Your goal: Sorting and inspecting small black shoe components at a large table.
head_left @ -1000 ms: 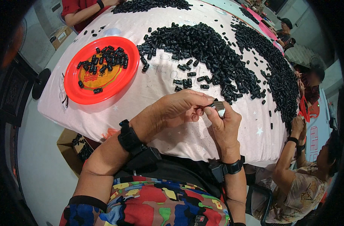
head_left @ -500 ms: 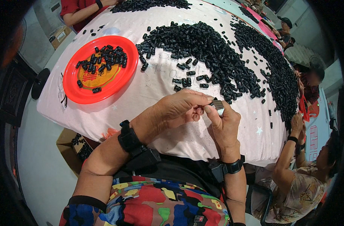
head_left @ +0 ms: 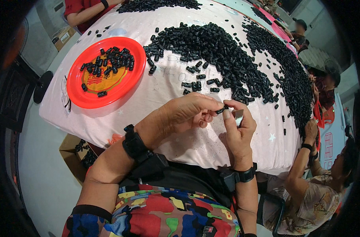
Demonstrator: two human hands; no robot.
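Pinching a small black cylindrical piece (head_left: 220,110) above the bench's near edge, the left hand (head_left: 189,112) meets the right hand (head_left: 237,132), whose fingers grip a flat grey piece (head_left: 239,117). A glossy round red plate (head_left: 75,89) holds more pieces by the bench's left edge.

The small black piece (head_left: 220,110) was mostly hidden between the pinching fingers (head_left: 211,106), its shape too small to tell. The grey blade (head_left: 239,117) lay half behind the right hand (head_left: 237,134). The cardboard box (head_left: 79,152) sat partly hidden under the surface (head_left: 164,85).
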